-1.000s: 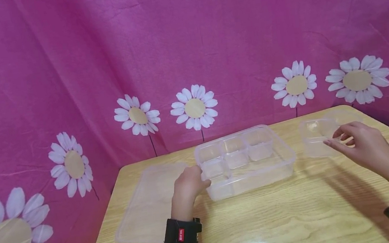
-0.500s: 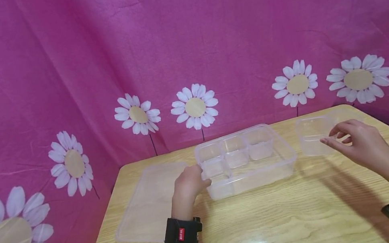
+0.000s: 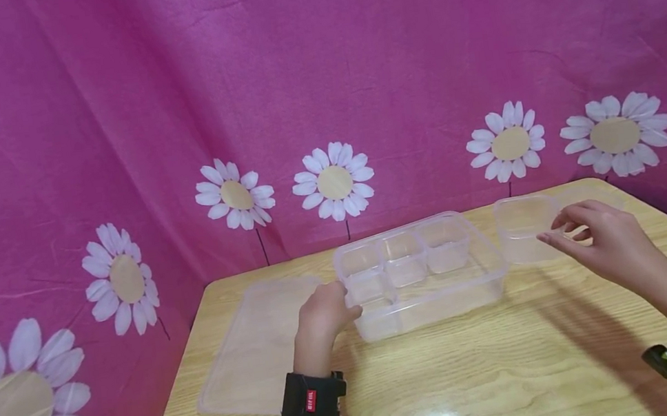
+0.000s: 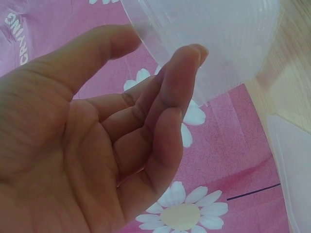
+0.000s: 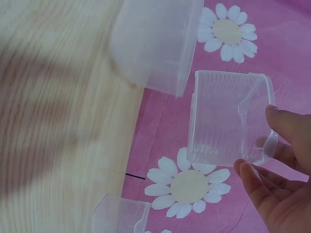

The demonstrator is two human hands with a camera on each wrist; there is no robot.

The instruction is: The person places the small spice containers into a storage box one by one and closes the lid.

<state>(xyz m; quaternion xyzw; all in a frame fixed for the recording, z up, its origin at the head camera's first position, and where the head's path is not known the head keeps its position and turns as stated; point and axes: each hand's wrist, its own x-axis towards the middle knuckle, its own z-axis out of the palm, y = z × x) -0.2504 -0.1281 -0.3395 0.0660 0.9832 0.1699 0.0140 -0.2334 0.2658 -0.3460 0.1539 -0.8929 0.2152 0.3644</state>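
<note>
My left hand (image 3: 322, 317) grips the left rim of a large clear plastic box (image 3: 440, 313); in the left wrist view its curled fingers (image 4: 177, 77) and thumb lie at the box's edge. Several small clear compartment cups (image 3: 405, 268) sit inside, along the back and at the left. To the right of the box, my right hand (image 3: 602, 237) pinches another clear cup (image 3: 526, 229) by its right edge. The right wrist view shows that cup (image 5: 223, 116) between thumb and fingers, above the table and apart from the box (image 5: 155, 43).
A flat translucent lid (image 3: 258, 356) lies left of the box, partly behind the left hand. One more clear cup (image 3: 596, 189) stands at the back right, mostly behind the right hand. A flowered pink cloth (image 3: 406, 88) hangs close behind the wooden table (image 3: 474, 385).
My right hand has moved left and slightly away from me, bringing the cup up near the box's right end. The left hand and the box have stayed in place.
</note>
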